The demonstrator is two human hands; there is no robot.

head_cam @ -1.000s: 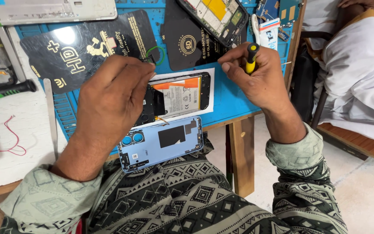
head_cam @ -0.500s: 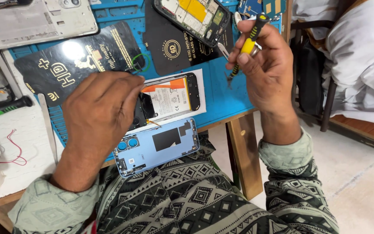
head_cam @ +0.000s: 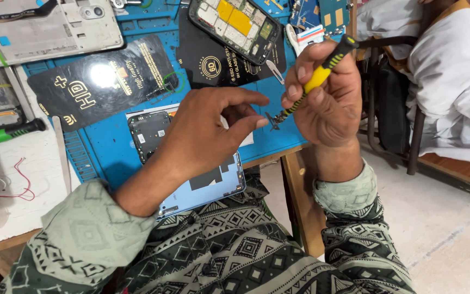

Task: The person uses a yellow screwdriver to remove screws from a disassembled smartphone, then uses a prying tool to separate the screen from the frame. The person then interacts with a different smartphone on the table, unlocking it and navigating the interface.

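Two hands meet above the worktop (head_cam: 110, 147): right hand (head_cam: 327, 98) grips a screwdriver (head_cam: 314, 81), left hand (head_cam: 208, 130) pinches at its tip, grip narrow; opened phone (head_cam: 148, 133) below, back cover (head_cam: 202, 188) already off, reassembly remaining.

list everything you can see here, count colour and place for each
yellow-and-black precision screwdriver: 1, held up in the right hand, tip down toward the left fingertips
opened phone with dark internals: 1, black, on the blue work mat under the left hand
light blue phone back cover: 1, at the near table edge
black flat packets: 2, on the mat, far side
phone frame with yellow parts: 1, top centre
white phone housing: 1, top left
green-handled tool: 1, left edge
red wire: 1, on the white surface at left
left hand: over the opened phone, fingers pinched
right hand: gripping the screwdriver
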